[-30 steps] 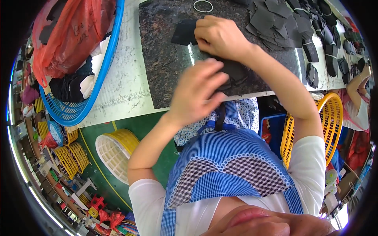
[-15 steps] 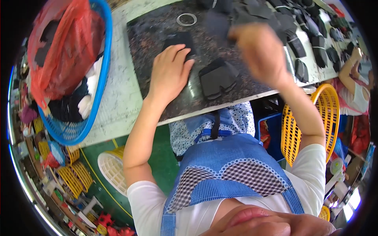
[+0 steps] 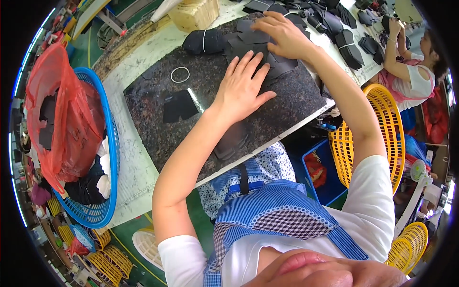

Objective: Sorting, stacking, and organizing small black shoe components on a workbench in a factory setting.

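Note:
My left hand (image 3: 244, 88) reaches across the dark speckled slab (image 3: 287, 100), its fingers stretched and apart, the fingertips close to a loose pile of black cut pieces (image 3: 246, 48). At the far side of that pile is my right hand (image 3: 284, 38), thumb and fingers apart, nothing visible between them. A single flat black piece (image 3: 177, 107) lies left of my left forearm. Beyond it rests a thin white ring (image 3: 180, 75). A small stack of black pieces (image 3: 233, 146) near the slab's front edge is partly hidden by my left forearm.
A black bundle with a white band (image 3: 203, 41) lies at the slab's back edge; more banded bundles (image 3: 349, 50) lie far right. A blue basket (image 3: 114, 167) with a red bag (image 3: 71, 129) stands left, a yellow basket (image 3: 397, 134) right. Another person (image 3: 413, 62) works at far right.
My left hand has left the flat black piece and moved right and away, toward the pile. My right hand has moved to the pile's far side. The view has shifted, showing more beyond the slab.

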A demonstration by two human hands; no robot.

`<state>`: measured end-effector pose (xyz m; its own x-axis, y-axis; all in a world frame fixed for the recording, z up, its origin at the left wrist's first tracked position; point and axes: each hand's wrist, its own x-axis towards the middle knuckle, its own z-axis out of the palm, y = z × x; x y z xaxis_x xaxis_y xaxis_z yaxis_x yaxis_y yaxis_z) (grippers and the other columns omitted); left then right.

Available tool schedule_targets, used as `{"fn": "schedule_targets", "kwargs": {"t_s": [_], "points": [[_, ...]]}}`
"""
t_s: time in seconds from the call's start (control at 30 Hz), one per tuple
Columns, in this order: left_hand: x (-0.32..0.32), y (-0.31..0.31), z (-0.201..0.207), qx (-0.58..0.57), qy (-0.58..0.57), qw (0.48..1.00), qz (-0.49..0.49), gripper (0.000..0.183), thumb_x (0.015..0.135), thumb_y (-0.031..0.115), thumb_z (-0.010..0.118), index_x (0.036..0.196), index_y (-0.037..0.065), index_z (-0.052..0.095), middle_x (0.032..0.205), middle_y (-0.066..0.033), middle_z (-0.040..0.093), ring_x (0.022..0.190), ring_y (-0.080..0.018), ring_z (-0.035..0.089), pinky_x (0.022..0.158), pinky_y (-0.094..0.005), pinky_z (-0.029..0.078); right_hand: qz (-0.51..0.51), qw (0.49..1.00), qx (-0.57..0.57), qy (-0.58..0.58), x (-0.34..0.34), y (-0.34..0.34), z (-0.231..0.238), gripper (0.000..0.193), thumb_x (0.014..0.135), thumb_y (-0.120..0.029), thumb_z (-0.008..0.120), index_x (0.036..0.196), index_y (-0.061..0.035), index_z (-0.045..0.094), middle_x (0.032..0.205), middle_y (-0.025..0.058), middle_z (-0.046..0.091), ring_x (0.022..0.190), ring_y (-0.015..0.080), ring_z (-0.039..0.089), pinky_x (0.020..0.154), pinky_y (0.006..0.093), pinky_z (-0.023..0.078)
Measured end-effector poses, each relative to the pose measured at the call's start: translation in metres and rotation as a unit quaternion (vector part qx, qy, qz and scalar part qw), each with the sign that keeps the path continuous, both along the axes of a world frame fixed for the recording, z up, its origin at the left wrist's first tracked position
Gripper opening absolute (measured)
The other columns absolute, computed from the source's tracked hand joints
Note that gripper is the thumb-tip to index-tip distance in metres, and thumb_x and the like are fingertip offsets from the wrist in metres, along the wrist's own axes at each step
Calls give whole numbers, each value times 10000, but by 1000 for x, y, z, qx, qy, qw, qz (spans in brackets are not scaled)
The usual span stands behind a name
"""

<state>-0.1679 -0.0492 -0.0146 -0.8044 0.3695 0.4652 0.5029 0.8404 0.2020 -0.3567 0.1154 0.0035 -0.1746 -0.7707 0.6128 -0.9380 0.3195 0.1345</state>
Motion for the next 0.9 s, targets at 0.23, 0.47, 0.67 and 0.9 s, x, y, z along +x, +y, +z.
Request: {"fn": "schedule_targets", "kwargs": {"t_s": [0.23,0.47,0.67,0.9], "points": [[-14,3,-9,23,-52,998,-10,582,908,397,690,1340,33,548,1462,-169,460,1379,-374,419,1126,-479,381,-136,902,-144,-384,-35,9,10,202,899,-129,594,1064,-43,672,957,122,730,867,287,706,795,379,549],[-13,0,-8,17,-47,999,-3,571,891,365,714,1327,34,553,1449,-169,468,1372,-372,427,1120,-478,391,17,994,28,-105,-10,3,-3,267,837,-79,617,1096,-34,661,1058,114,713,966,310,687,876,391,542],[-13,4,-8,17,-49,999,-9,556,891,356,714,1318,36,559,1443,-167,473,1371,-372,428,1120,-474,396,-111,927,-121,-339,-47,4,11,164,900,-134,648,1016,-23,685,880,86,731,809,205,700,748,326,543],[-14,2,-9,3,-44,999,3,572,874,374,728,1306,38,564,1434,-168,479,1369,-372,427,1115,-469,406,47,991,43,-120,-17,5,-3,246,776,-73,668,1022,-81,659,1039,62,676,1091,299,622,904,404,532]]}}
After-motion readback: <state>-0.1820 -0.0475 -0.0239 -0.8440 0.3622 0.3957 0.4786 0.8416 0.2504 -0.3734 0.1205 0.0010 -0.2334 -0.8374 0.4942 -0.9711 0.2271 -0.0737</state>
